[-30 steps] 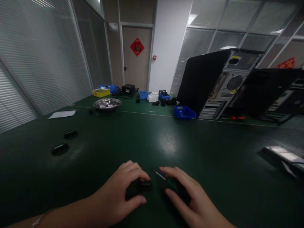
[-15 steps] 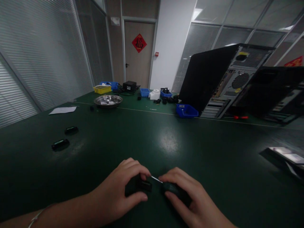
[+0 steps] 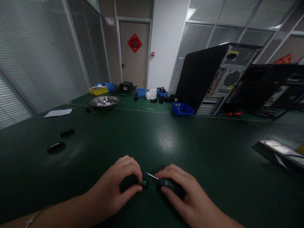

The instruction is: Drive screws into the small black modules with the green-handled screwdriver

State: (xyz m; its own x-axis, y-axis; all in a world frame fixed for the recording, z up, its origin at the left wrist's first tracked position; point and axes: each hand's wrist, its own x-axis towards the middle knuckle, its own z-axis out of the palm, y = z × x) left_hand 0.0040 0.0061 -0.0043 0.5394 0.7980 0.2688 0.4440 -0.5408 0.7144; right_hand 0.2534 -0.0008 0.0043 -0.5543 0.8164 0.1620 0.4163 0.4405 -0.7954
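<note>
My left hand [image 3: 116, 182] pinches a small dark part [image 3: 145, 183] with a greenish face between thumb and fingertips, low over the table. Much of that part is hidden by the fingers, so its kind cannot be made out. Just to the right, my right hand [image 3: 190, 193] is wrapped around the dark handle of a screwdriver [image 3: 169, 185]. Its thin metal shaft points left toward my left fingertips, with a small gap between. Two similar small black parts, a nearer one [image 3: 56, 147] and a farther one [image 3: 67, 132], lie on the table to the left.
The green table [image 3: 133, 136] carries a metal dish [image 3: 104, 106], a white paper [image 3: 58, 113] and a blue bin [image 3: 182, 110]. A black computer case [image 3: 199, 74] stands tilted at the back right. A pale flat item [image 3: 276, 147] lies at the right edge.
My left thumb and fingers have closed on the small dark part. The screwdriver tip, earlier at my left fingertips, now sits apart from them. The camera has turned slightly right.
</note>
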